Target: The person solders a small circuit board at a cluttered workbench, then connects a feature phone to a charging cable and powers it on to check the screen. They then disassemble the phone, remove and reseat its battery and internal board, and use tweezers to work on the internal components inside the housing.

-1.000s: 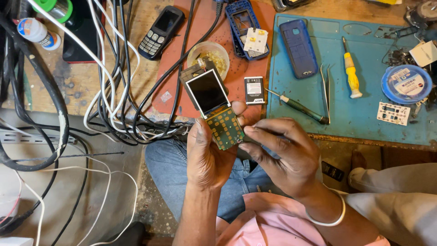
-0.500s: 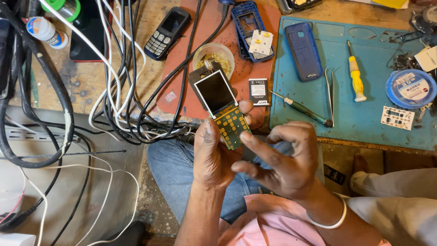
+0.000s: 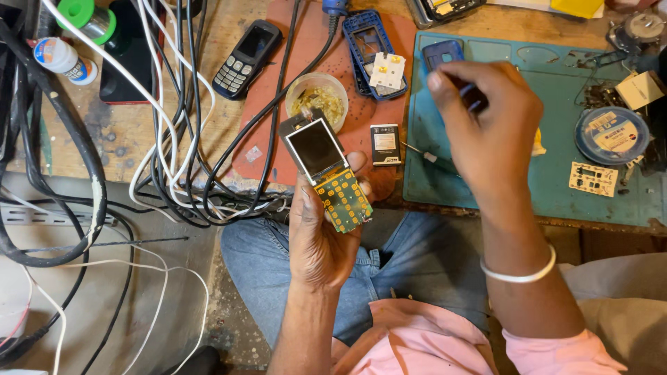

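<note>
**Bare phone board held up, other hand over the mat**

I see the left hand (image 3: 321, 236) gripping a stripped phone board (image 3: 326, 173), fingers wrapped round its lower half, thumb along the right edge. It is held in the air at the near edge of the counter (image 3: 132, 132), above the lap. Its long axis runs diagonally: the dark screen end points up-left, towards a small round cup (image 3: 317, 97), and the yellow-green keypad end points down-right into the palm.

I count one board in hand, one intact keypad phone (image 3: 246, 58) on the counter, one blue phone frame (image 3: 368, 48), one small battery (image 3: 384, 144) and one round blue tin (image 3: 611, 134).

The right hand (image 3: 486, 132) is raised over the teal mat (image 3: 556, 180), wrist bent, its fingers curled and pinching a dark, slim thing I cannot identify.
</note>
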